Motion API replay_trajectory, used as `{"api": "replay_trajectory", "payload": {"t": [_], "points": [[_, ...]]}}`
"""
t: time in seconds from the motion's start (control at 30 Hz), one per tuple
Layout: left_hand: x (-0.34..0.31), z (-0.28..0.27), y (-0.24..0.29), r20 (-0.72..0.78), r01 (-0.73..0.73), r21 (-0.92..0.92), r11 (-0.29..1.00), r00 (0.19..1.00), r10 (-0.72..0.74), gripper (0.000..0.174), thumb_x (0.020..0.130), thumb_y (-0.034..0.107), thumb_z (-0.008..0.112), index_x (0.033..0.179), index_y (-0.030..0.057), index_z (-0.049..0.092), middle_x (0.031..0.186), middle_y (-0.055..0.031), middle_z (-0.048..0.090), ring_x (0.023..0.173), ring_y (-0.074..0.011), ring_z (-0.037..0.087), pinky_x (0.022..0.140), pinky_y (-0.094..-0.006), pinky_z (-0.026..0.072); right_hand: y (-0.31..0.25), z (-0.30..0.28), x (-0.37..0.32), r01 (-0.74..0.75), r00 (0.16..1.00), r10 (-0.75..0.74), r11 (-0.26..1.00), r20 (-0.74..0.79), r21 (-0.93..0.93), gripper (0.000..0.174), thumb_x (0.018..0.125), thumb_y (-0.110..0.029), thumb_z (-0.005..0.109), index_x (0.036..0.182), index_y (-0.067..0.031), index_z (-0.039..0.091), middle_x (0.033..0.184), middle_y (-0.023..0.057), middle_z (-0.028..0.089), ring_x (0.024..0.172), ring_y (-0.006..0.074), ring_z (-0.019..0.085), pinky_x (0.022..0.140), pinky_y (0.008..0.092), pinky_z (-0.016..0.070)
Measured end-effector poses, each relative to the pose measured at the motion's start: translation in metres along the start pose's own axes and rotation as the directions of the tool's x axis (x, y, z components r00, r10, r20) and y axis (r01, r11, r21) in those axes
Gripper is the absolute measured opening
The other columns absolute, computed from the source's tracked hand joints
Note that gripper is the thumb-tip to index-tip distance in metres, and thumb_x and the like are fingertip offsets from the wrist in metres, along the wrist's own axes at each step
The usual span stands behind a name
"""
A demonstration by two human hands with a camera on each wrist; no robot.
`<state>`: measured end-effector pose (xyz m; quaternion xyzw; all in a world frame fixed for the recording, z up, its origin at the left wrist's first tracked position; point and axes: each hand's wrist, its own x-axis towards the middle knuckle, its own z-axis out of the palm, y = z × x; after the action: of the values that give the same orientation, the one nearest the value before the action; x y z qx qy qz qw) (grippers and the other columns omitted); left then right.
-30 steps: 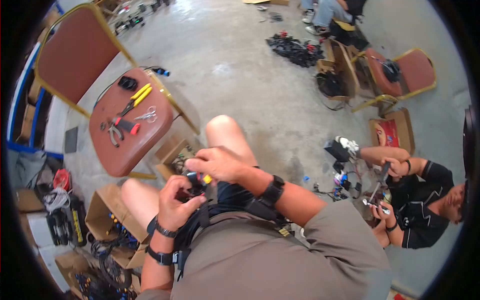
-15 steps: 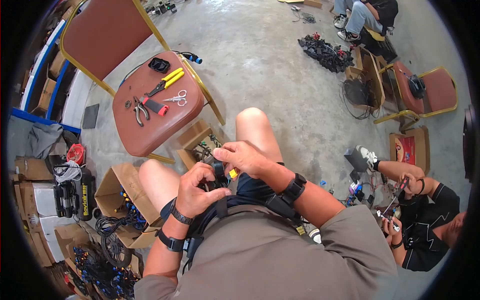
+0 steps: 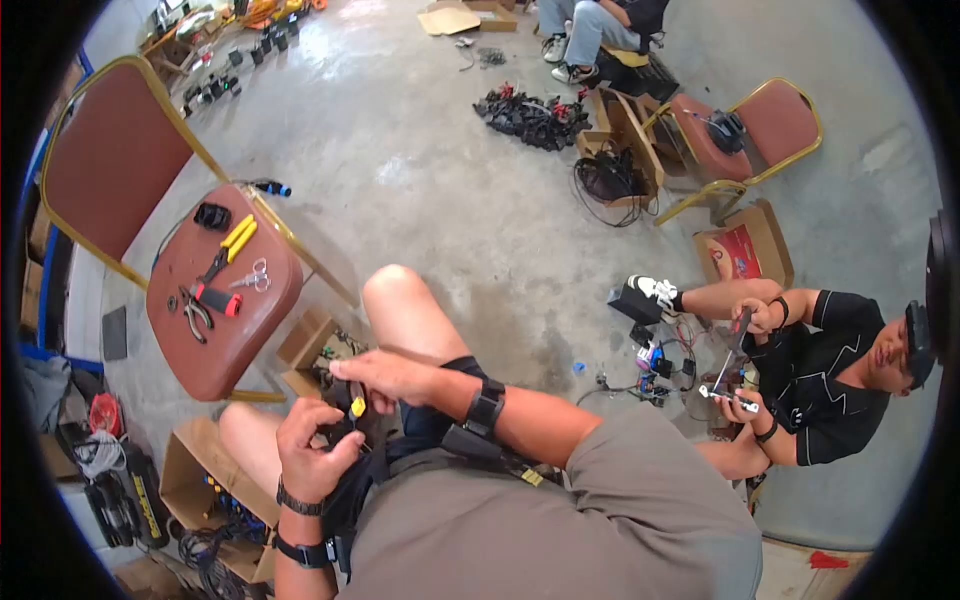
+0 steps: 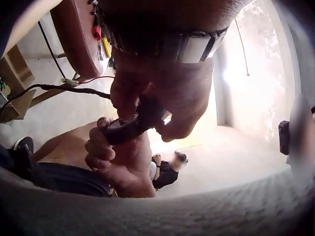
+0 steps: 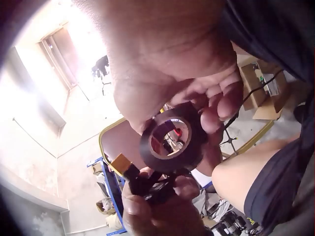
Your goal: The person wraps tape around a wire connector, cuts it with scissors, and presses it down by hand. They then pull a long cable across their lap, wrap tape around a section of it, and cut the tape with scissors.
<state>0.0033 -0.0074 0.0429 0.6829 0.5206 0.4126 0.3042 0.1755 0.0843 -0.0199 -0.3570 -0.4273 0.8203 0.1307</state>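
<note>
I sit with both hands together over my lap. My right hand point(image 3: 352, 376) grips a black roll of tape point(image 5: 172, 137) between thumb and fingers; through its hole part of the chair shows. Just below it, my left hand point(image 3: 322, 442) curls round a black cable piece point(image 4: 135, 123) that ends in a yellow connector point(image 3: 357, 407), which also shows in the right wrist view as the yellow connector point(image 5: 120, 164). The two hands touch around the black piece. Both wrists wear bands.
A brown-seated chair point(image 3: 215, 330) at my left knee carries yellow-handled pliers point(image 3: 228, 244), scissors point(image 3: 252, 276) and red-handled cutters. Cardboard boxes point(image 3: 305, 345) with cables stand by my legs. Another person point(image 3: 820, 360) sits on the floor at the right, and a second chair point(image 3: 755, 125) stands beyond.
The head view has swung, so the chair sits further left and lower. Both hands stay joined over my lap, the right hand now reaching left over the left hand.
</note>
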Motion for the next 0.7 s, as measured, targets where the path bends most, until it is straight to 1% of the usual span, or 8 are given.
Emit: {"api": "replay_trajectory", "payload": {"t": [0.1, 0.17, 0.23, 0.3, 0.37, 0.5, 0.57, 0.7], "points": [[0.003, -0.004, -0.004, 0.047, 0.008, -0.023, 1.0, 0.999, -0.007, 0.026, 0.062, 0.006, 0.079, 0.085, 0.0, 0.068, 0.083, -0.0112, 0.061, 0.078, -0.0244, 0.06, 0.07, -0.0325, 0.0486, 0.0, 0.001, -0.006, -0.081, 0.996, 0.081, 0.997, 0.045, 0.008, 0.054, 0.096, -0.053, 0.052, 0.079, -0.0035, 0.066, 0.068, 0.0036, 0.061, 0.054, 0.012, 0.056, 0.046, 0.0264, 0.0448], [0.004, -0.008, -0.006, 0.084, 0.072, -0.054, 0.996, 0.994, -0.068, 0.023, 0.067, 0.006, 0.078, 0.087, -0.0007, 0.069, 0.084, -0.0111, 0.062, 0.08, -0.0231, 0.06, 0.071, -0.0316, 0.0483, 0.02, 0.0, 0.008, 0.021, 0.995, -0.027, 0.998, 0.091, 0.064, 0.042, 0.098, -0.04, 0.053, 0.089, -0.0014, 0.066, 0.078, 0.0043, 0.064, 0.062, 0.0101, 0.058, 0.054, 0.0269, 0.0481], [0.005, -0.009, -0.007, 0.073, 0.16, -0.172, 0.972, 0.986, -0.149, 0.02, 0.072, 0.006, 0.074, 0.089, -0.0028, 0.069, 0.089, -0.0111, 0.063, 0.082, -0.0196, 0.059, 0.071, -0.0311, 0.0481, 0.026, 0.006, 0.013, 0.257, 0.965, -0.262, 0.952, -0.004, -0.165, 0.027, 0.098, -0.025, 0.053, 0.096, -0.0011, 0.066, 0.082, 0.0025, 0.064, 0.07, 0.008, 0.057, 0.061, 0.0255, 0.0469], [0.002, -0.011, -0.011, 0.128, 0.346, -0.379, 0.858, 0.938, -0.322, 0.016, 0.079, 0.003, 0.073, 0.093, -0.0034, 0.07, 0.095, -0.0083, 0.061, 0.077, -0.0147, 0.061, 0.066, -0.0257, 0.0504, 0.031, 0.009, 0.018, 0.326, 0.945, -0.326, 0.943, 0.01, -0.06, 0.019, 0.096, -0.017, 0.053, 0.101, -0.0024, 0.064, 0.084, 0.0005, 0.062, 0.075, 0.0066, 0.056, 0.063, 0.0237, 0.0453], [0.002, -0.013, -0.007, 0.13, 0.431, -0.512, 0.743, 0.894, -0.429, 0.013, 0.082, 0.001, 0.07, 0.094, -0.0045, 0.069, 0.098, -0.0077, 0.06, 0.072, -0.0131, 0.062, 0.063, -0.0244, 0.0516, 0.022, 0.013, 0.014, 0.362, 0.931, -0.356, 0.928, 0.079, -0.086, 0.017, 0.095, -0.015, 0.052, 0.105, -0.005, 0.062, 0.083, -0.0022, 0.056, 0.077, 0.006, 0.051, 0.065, 0.0227, 0.042], [0.001, -0.017, -0.017, 0.112, 0.411, -0.677, 0.61, 0.877, -0.467, 0.013, 0.085, -0.001, 0.065, 0.097, -0.0055, 0.067, 0.099, -0.0072, 0.059, 0.069, -0.0133, 0.063, 0.062, -0.0248, 0.0527, 0.004, 0.018, 0.0, 0.296, 0.942, -0.295, 0.955, 0.162, 0.017, 0.028, 0.093, -0.022, 0.058, 0.113, -0.003, 0.059, 0.09, -0.0012, 0.056, 0.08, 0.0083, 0.05, 0.069, 0.0252, 0.0424], [-0.001, -0.018, -0.02, 0.1, 0.392, -0.716, 0.577, 0.876, -0.472, 0.014, 0.085, -0.002, 0.063, 0.098, -0.0053, 0.066, 0.099, -0.0067, 0.059, 0.069, -0.0139, 0.063, 0.062, -0.0252, 0.0527, 0.0, 0.02, -0.002, 0.48, 0.873, -0.453, 0.862, 0.178, -0.161, 0.039, 0.089, -0.029, 0.065, 0.115, -0.0009, 0.058, 0.092, 0.0017, 0.056, 0.083, 0.012, 0.051, 0.072, 0.0296, 0.0438], [-0.005, -0.019, -0.023, 0.133, 0.437, -0.717, 0.543, 0.851, -0.509, 0.012, 0.086, 0.0, 0.062, 0.097, -0.0045, 0.065, 0.099, -0.0068, 0.06, 0.07, -0.0151, 0.064, 0.063, -0.0264, 0.0537, -0.017, 0.027, -0.009, 0.46, 0.886, -0.432, 0.779, 0.167, -0.426, 0.041, 0.08, -0.03, 0.072, 0.104, 0.0004, 0.058, 0.087, 0.0117, 0.056, 0.085, 0.0228, 0.055, 0.078, 0.0355, 0.0457]]}}
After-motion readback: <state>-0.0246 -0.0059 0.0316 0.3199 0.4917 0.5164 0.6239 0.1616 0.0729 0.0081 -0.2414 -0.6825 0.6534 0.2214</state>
